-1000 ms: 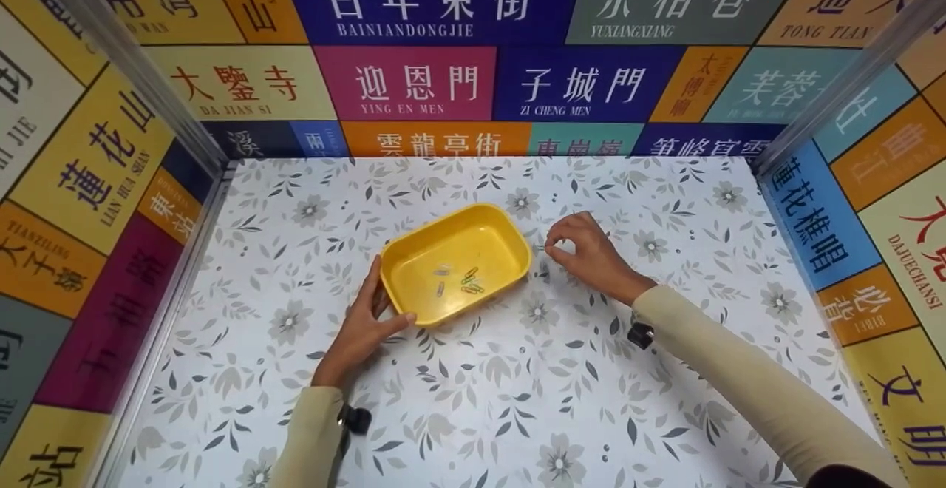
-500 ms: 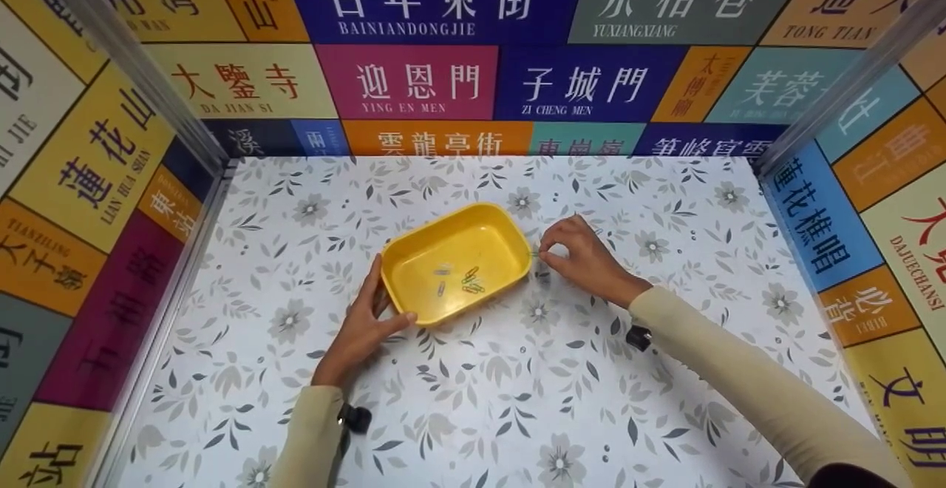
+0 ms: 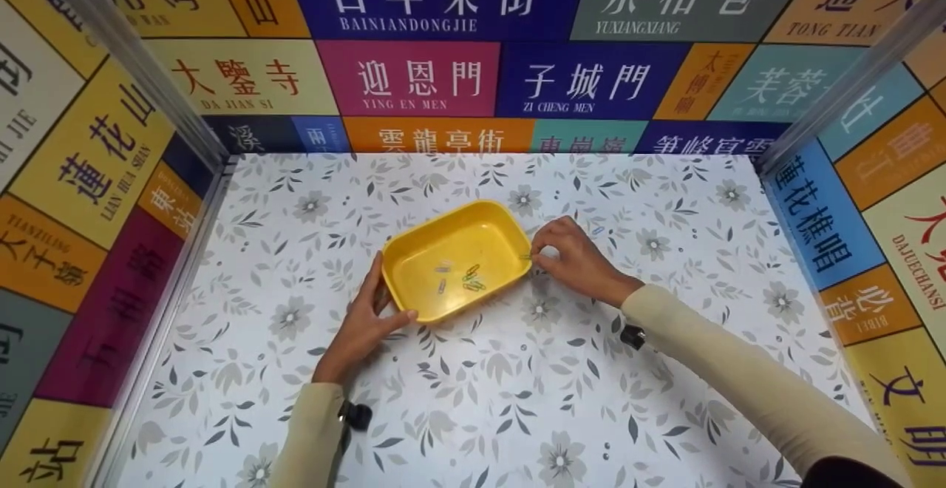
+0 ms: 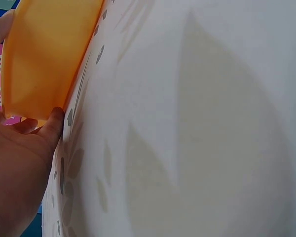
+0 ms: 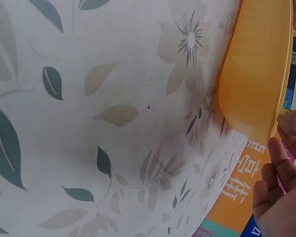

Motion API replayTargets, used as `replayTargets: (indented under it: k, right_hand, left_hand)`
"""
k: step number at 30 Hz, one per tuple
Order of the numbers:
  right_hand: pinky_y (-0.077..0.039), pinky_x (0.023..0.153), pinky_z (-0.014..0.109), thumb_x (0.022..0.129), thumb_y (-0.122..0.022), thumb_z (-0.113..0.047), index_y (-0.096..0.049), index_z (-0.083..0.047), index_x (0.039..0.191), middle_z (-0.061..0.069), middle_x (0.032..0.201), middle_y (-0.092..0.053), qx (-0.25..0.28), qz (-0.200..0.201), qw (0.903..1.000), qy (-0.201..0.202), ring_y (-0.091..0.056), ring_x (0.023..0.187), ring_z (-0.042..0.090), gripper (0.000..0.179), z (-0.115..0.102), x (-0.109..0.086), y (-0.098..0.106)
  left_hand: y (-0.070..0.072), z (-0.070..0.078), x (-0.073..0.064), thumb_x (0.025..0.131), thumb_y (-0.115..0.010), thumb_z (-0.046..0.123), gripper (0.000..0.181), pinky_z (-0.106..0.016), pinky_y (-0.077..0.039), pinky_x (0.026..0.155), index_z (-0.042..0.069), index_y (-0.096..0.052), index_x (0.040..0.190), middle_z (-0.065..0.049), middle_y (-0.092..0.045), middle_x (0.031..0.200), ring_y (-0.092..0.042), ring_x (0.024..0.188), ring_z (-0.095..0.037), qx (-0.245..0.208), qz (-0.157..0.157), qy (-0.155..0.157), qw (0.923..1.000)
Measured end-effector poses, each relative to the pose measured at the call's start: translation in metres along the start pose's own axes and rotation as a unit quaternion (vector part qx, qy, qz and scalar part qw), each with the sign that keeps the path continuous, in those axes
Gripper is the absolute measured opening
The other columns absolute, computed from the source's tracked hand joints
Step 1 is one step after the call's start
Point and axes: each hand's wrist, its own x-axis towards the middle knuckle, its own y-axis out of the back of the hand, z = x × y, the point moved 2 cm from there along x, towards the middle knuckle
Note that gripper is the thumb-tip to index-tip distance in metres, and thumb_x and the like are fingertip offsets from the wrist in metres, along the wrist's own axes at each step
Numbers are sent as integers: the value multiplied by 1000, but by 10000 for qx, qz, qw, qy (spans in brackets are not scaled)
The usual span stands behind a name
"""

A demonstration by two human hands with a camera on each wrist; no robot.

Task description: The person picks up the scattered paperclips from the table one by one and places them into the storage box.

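Note:
A yellow plastic tray [image 3: 408, 257] stands on the flowered tabletop with several small paper clips [image 3: 473, 285] lying in it. My left hand [image 3: 362, 329] grips its left end, thumb at the near corner and fingers along the left side; the left wrist view also has this hand [image 4: 24, 163] against the tray wall [image 4: 52, 59]. At the opposite end, my right hand [image 3: 573, 255] pinches a green paper clip [image 3: 525, 256] between thumb and index finger, right at the tray's rim. In the right wrist view, the clip [image 5: 286, 106] pokes up beside the rim.
A light blue paper clip [image 3: 598, 230] lies on the tabletop [image 3: 458, 399] behind the right hand. Panels printed with large characters form a back wall [image 3: 421, 78] and side walls [image 3: 81, 177] around the table.
My right hand has moved slightly left, bringing the green paper clip to the tray's right rim. The blue clip behind that hand now shows clearly. My left hand and the tray have stayed put.

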Motion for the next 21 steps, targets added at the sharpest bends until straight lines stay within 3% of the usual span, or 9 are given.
replayTargets:
  k: [14, 21]
  right_hand:
    - [-51, 103, 44, 99, -78, -3, -79, -7, 96, 7, 110, -72, -105, -160, 9991, 390, -55, 114, 28, 6, -12, 9, -9]
    - [-49, 102, 42, 99, -77, -6, -79, -7, 97, 6, 110, -72, -240, -540, 9978, 307, -53, 115, 26, 3, -18, 14, -17]
  left_hand:
    - [1, 1, 3, 92, -91, 22, 124, -40, -30, 134, 30, -4, 180, 6, -12, 184, -32, 165, -22, -52, 1, -56, 10000]
    - [1, 1, 1, 94, -90, 21, 123, -41, -30, 134, 28, -3, 180, 4, -12, 184, -29, 166, -22, -57, -56, -220, 9997]
